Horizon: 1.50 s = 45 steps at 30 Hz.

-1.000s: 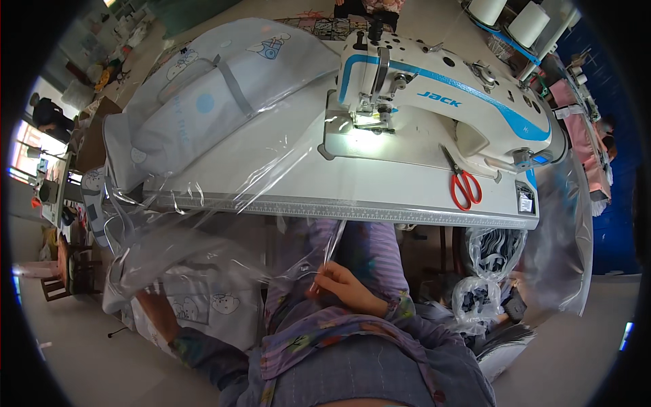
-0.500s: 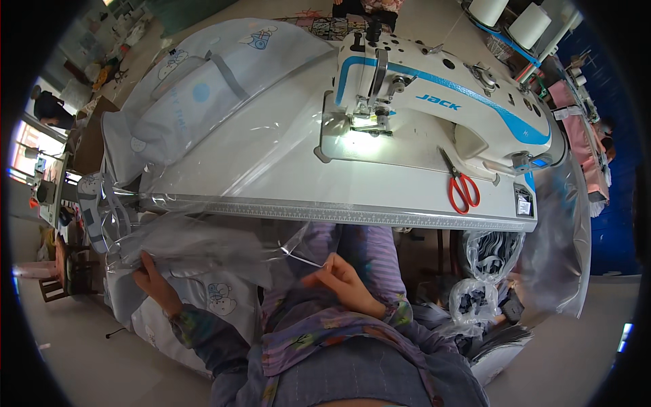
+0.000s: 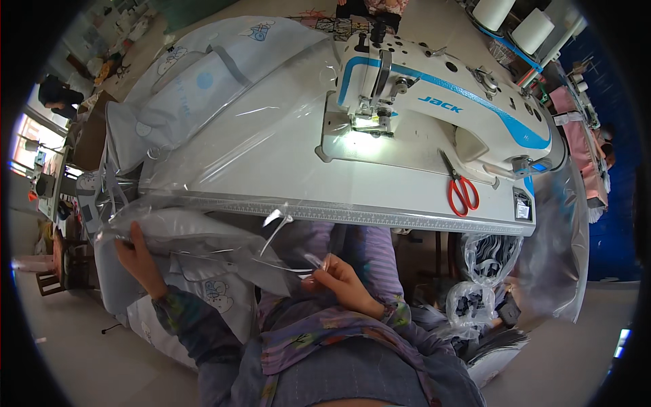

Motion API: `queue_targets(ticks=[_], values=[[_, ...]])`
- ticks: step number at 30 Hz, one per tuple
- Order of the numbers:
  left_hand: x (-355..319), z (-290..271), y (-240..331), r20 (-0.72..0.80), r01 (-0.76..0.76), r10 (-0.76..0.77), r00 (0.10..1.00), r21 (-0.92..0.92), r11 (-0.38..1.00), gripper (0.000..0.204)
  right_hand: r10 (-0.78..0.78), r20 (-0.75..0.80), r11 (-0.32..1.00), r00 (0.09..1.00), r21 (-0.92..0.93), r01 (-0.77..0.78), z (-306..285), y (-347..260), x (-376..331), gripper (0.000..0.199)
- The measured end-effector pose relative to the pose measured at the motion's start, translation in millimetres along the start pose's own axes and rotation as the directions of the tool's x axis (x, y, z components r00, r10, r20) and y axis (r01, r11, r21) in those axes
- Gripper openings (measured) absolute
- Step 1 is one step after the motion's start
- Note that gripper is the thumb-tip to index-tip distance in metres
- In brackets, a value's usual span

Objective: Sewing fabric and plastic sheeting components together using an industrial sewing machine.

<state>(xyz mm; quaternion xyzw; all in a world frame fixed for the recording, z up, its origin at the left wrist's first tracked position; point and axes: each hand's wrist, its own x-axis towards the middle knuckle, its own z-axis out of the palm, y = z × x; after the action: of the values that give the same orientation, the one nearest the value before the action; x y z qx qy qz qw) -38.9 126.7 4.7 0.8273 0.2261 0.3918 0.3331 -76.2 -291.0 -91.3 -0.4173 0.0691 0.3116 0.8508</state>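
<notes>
My left hand [image 3: 140,264] grips a clear plastic sheet [image 3: 186,224] at its left part, thumb up and the other fingers partly hidden. Over my lap, my right hand [image 3: 342,283] is closed in a pinch on the sheet's right end, where a thin white edge [image 3: 274,264] runs toward the fingers. A small white tag-like end [image 3: 272,217] stands up by the table's front edge. Grey fabric with printed cartoon animals [image 3: 215,295] hangs below the sheet. More of this grey printed fabric [image 3: 237,51] lies across the table's left side, partly under clear plastic.
A white and blue sewing machine [image 3: 434,102] stands on the table [image 3: 271,163], its lamp lit. Red-handled scissors [image 3: 462,193] lie near its base. A ruler strip [image 3: 325,211] lines the front edge. Bundled dark strips in clear bags [image 3: 491,258] hang at right. Thread cones [image 3: 532,28] stand behind.
My left hand has moved up and a little left, lifting the plastic. The white edge by my right hand has shifted and bent, its tag-like end rising toward the table.
</notes>
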Motion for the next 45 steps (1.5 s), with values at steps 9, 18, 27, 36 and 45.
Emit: queue_targets(ticks=[9,18,27,36,45], values=[[48,43,17,-0.161,0.017,-0.024,0.987,-0.046,0.999,0.044,0.044,0.1,0.952,0.994,-0.306,-0.011,-18,-2,-2,0.012],[-59,75,116,-0.18,-0.527,0.534,0.826,0.084,0.845,0.025,0.089,0.109,0.992,0.99,-0.101,-0.078,-12,21,12,0.013],[-178,126,173,0.621,-0.465,0.697,0.359,-0.529,0.71,0.039,-0.154,-0.095,0.96,0.983,-0.249,0.126,-5,6,16,0.02],[-172,147,170,0.666,-0.718,0.672,0.326,-0.288,0.633,0.044,-0.056,0.031,0.998,0.998,0.028,0.055,-12,6,22,0.029],[-160,163,176,0.672,-0.828,0.673,0.309,-0.158,0.538,0.042,-0.023,0.006,0.989,1.0,0.149,0.022,-17,18,37,0.037]])
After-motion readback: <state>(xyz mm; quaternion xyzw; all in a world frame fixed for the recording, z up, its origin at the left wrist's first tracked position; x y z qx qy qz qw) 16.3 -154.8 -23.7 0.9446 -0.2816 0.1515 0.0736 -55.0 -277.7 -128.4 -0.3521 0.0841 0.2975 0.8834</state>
